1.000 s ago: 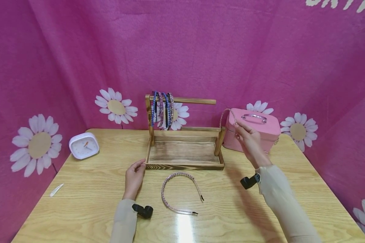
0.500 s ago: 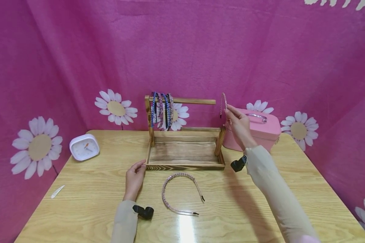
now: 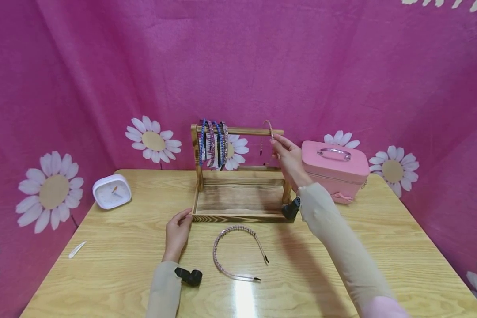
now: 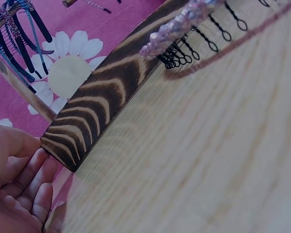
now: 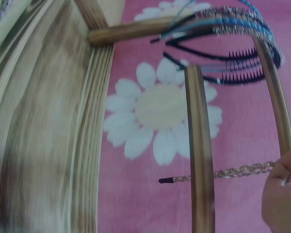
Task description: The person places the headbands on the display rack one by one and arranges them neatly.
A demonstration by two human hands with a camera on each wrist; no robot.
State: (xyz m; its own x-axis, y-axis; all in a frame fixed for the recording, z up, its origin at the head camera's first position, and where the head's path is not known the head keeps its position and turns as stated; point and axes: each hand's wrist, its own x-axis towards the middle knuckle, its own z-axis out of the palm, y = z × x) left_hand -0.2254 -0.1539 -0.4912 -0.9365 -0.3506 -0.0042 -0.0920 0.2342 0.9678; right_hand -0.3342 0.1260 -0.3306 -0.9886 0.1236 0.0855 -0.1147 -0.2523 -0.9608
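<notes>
My right hand (image 3: 288,157) pinches one side of a thin beaded headband (image 3: 267,121), whose arch is at the rod (image 3: 246,131) of a wooden headband stand (image 3: 242,218), near the rod's free right end. In the right wrist view, its black-tipped end (image 5: 166,180) shows past a wooden bar. Several blue, pink and sparkly headbands (image 3: 211,141) hang at the rod's left end. My left hand (image 3: 177,232) holds the front left corner of the stand's tray between its fingertips. Another pink beaded headband (image 3: 214,252) lies on the table before the stand.
Right of the stand sits a pink case (image 3: 334,165) with a silver handle. A white clock (image 3: 112,192) stands at the table's left edge, and a white hair clip (image 3: 77,249) lies nearer. A pink flowered cloth (image 3: 238,66) hangs behind the table.
My right hand has brought the headband leftward from in front of the pink case to the rod's free end. My left hand has stayed at the tray's corner.
</notes>
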